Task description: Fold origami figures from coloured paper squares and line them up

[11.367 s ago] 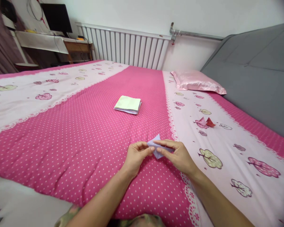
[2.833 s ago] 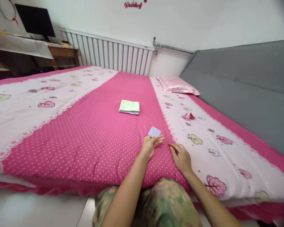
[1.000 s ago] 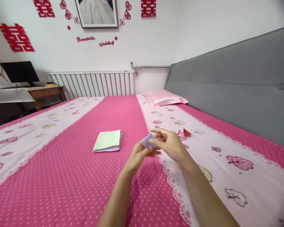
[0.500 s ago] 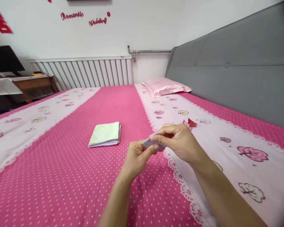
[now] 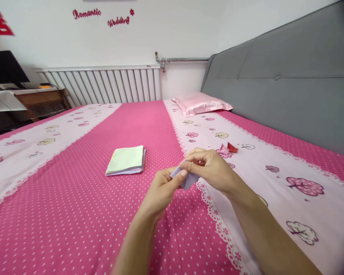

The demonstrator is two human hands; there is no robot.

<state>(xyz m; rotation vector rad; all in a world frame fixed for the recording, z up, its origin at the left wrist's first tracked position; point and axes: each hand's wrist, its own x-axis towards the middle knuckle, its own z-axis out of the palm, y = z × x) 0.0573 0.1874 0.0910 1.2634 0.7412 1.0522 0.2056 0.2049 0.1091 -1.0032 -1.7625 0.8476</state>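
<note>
A small folded lilac paper [image 5: 187, 179] is held above the pink dotted bedspread [image 5: 83, 198], pinched from both sides. My left hand [image 5: 160, 191] grips its left edge with thumb and fingers closed. My right hand [image 5: 212, 170] is closed over its top and right side, fingertips pressed on the fold. A stack of coloured paper sheets [image 5: 126, 160], pale green on top, lies on the bedspread to the left of my hands. Beyond my right hand, a pink folded paper figure [image 5: 223, 149] and a red folded paper figure [image 5: 232, 147] sit on the pale strip of the cover.
A pink satin pillow [image 5: 202, 103] lies at the far end by the grey padded headboard [image 5: 289, 88] along the right. A white radiator [image 5: 103, 84] runs along the far wall. A desk with a dark monitor [image 5: 5, 68] stands at the far left.
Both hands lifted the lilac paper off the bedspread, where the left hand alone had pressed it. Over the last half second the paper tipped slightly downward between the fingers.
</note>
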